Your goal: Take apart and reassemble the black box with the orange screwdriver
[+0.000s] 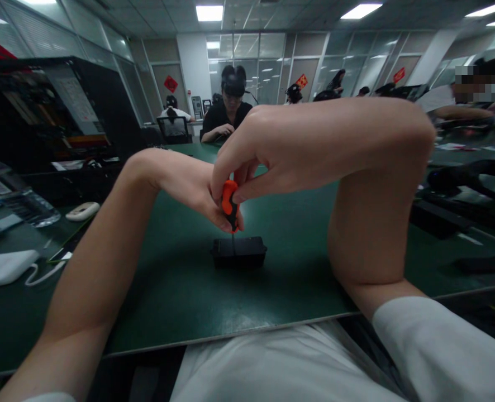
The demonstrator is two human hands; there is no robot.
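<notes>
An orange-and-black screwdriver (229, 202) stands nearly upright, its thin metal shaft reaching down to a black box (243, 254) on the green table. Thumb and fingers of my right hand (256, 162) close around the top of the handle from above. Lower down, my left hand (208, 195) has its fingers closed about the bottom of the handle, just over the box. The box is a small oblong block with a tab at each end. Where exactly the screwdriver's tip meets it is too small to make out.
The green table (180, 301) ends close to my body. To the left are a clear plastic bottle (25, 201), a white mouse-like object (82, 211) and a white device with a cable (6, 268). Black gear (474, 178) lies at the right. A person (228, 111) sits across the table.
</notes>
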